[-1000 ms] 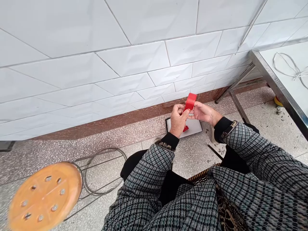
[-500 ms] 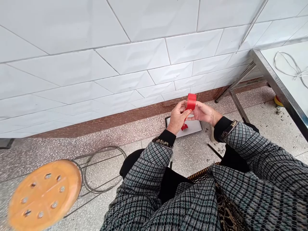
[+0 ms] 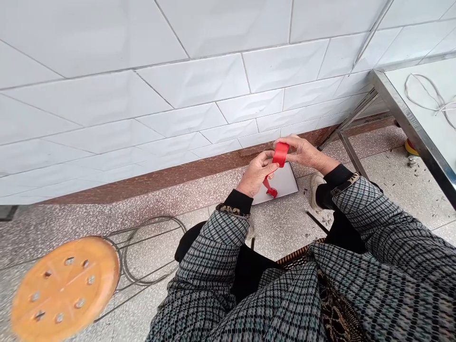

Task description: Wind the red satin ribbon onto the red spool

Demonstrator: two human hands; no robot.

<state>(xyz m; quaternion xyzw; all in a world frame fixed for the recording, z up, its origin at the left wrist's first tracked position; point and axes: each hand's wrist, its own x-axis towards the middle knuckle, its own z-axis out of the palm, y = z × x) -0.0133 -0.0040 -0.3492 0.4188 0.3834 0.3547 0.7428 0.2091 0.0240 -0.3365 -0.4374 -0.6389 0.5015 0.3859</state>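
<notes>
A wide red ribbon (image 3: 280,154) forms a loop between my two hands, and a tail of it hangs down. Its lower end (image 3: 271,192) lies curled over the white tray (image 3: 289,183), which has a dark rim. My left hand (image 3: 255,175) is closed on the ribbon, thumb pressed on the loop's lower left. From the right, my right hand (image 3: 308,154) grips the loop, with fingers at its top and right side. Part of the right fingers is hidden behind the ribbon.
A stool with an orange round seat (image 3: 66,285) lies tipped on its side on the left. At right stands a metal-framed table (image 3: 409,118) with a white cord (image 3: 440,102). A tiled wall (image 3: 199,95) rises ahead. Dark scraps and a yellow roll (image 3: 411,148) lie on the speckled floor.
My right hand has risen and turned, its fingers now over the top of the loop. The loop has tilted and moved slightly down. More ribbon tail shows below my left hand.
</notes>
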